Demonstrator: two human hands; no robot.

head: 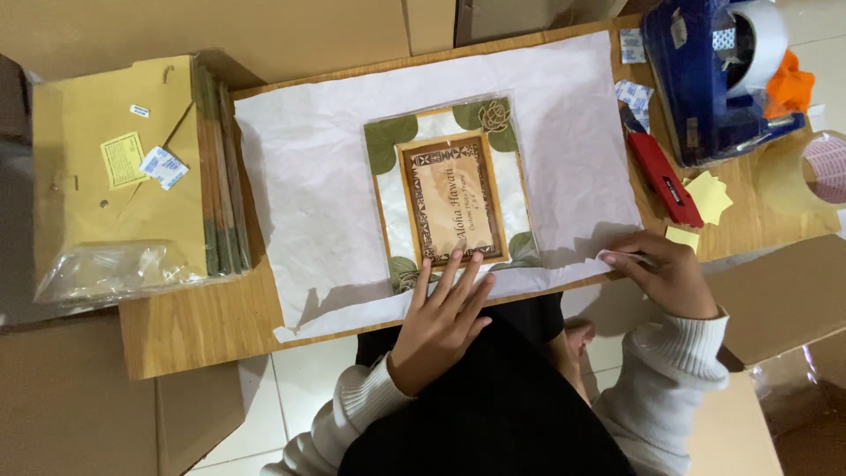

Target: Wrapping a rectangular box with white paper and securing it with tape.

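A picture frame in a clear plastic sleeve [454,189], with a brown centre and green leaf corners, lies in the middle of a large sheet of white tissue paper [308,167] on a wooden board. My left hand [441,317] rests flat on the frame's near edge, fingers spread. My right hand [665,269] pinches the near right corner of the tissue paper at the board's edge.
A stack of brown envelopes and frames [132,167] lies at the left with a clear bag on it. A red box cutter [663,176], yellow sticky notes [708,196], a blue tape dispenser [714,79] and a tape roll [824,167] sit at the right. Cardboard boxes surround the board.
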